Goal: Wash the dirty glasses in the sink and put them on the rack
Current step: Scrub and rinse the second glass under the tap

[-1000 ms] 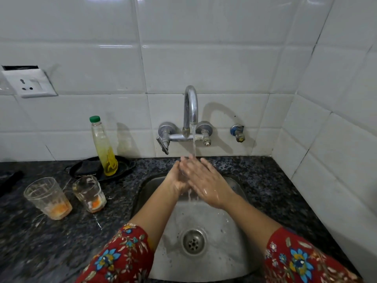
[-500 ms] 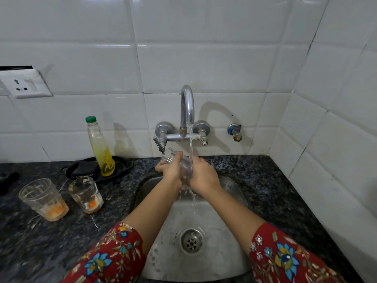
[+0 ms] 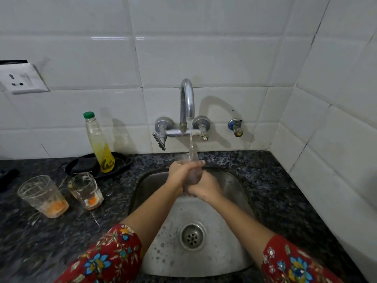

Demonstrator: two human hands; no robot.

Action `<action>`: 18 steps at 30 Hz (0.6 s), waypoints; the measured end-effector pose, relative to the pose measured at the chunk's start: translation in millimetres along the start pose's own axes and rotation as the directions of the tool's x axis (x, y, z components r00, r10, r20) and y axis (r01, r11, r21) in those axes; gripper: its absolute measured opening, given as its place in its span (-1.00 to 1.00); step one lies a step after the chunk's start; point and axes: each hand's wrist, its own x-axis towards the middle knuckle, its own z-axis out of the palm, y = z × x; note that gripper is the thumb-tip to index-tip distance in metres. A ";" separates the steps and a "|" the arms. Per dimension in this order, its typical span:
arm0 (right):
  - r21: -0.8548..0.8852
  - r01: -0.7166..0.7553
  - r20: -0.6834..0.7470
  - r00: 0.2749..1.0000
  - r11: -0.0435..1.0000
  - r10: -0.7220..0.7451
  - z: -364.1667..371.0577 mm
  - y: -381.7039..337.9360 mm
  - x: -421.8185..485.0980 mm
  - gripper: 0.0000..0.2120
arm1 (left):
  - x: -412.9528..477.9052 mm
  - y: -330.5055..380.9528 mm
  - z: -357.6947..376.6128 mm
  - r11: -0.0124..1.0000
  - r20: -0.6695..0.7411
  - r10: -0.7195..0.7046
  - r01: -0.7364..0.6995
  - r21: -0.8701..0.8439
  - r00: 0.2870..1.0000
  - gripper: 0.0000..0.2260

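Note:
A clear glass (image 3: pixel 191 170) stands upright over the steel sink (image 3: pixel 234 184), directly under the running stream from the tap (image 3: pixel 186 101). My left hand (image 3: pixel 181 174) grips it from the left with fingers wrapped across its top part. My right hand (image 3: pixel 206 188) grips its lower part from the right. Most of the glass is hidden by my fingers. Two dirty glasses with orange residue stand on the dark counter to the left: a larger one (image 3: pixel 43 196) and a smaller one (image 3: pixel 86 190).
A bottle of yellow dish liquid with a green cap (image 3: pixel 99 141) stands on a black tray (image 3: pixel 81 164) behind the dirty glasses. A socket (image 3: pixel 22 78) is on the tiled wall at left. The tiled right wall (image 3: pixel 326 160) closes in beside the sink. No rack is in view.
A second ago both hands were pressed together under the water. Half a second ago they held the glass tilted with its mouth to the left. Now it is upright under the stream.

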 end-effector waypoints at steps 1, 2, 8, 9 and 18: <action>0.168 -0.014 0.077 0.997 0.986 0.001 -2.1 2.6 -1.6 -0.83 | 1.3 1.1 -3.2 0.999 0.080 -0.029 0.030 -0.017 0.996 -0.69; 0.338 -0.091 0.220 0.975 0.937 0.015 -7.4 6.8 -2.5 -0.86 | 1.1 3.5 -7.9 0.996 0.183 -0.066 0.076 -0.046 0.981 -0.66; 0.271 -0.054 0.081 0.996 0.961 0.033 -1.4 15.5 -7.4 -0.64 | -3.2 -1.5 -6.1 0.999 0.247 0.016 -0.007 -0.038 0.969 -0.79; 0.283 -0.037 0.013 0.999 0.958 0.034 2.9 16.2 -7.9 -0.67 | -4.8 0.2 -2.6 0.999 0.202 0.034 -0.029 -0.028 0.979 -0.73; 0.684 -0.241 0.318 0.948 0.689 0.015 4.5 25.6 -12.1 -0.59 | -5.7 8.8 -9.2 0.984 0.192 0.151 -0.166 0.067 0.970 -0.69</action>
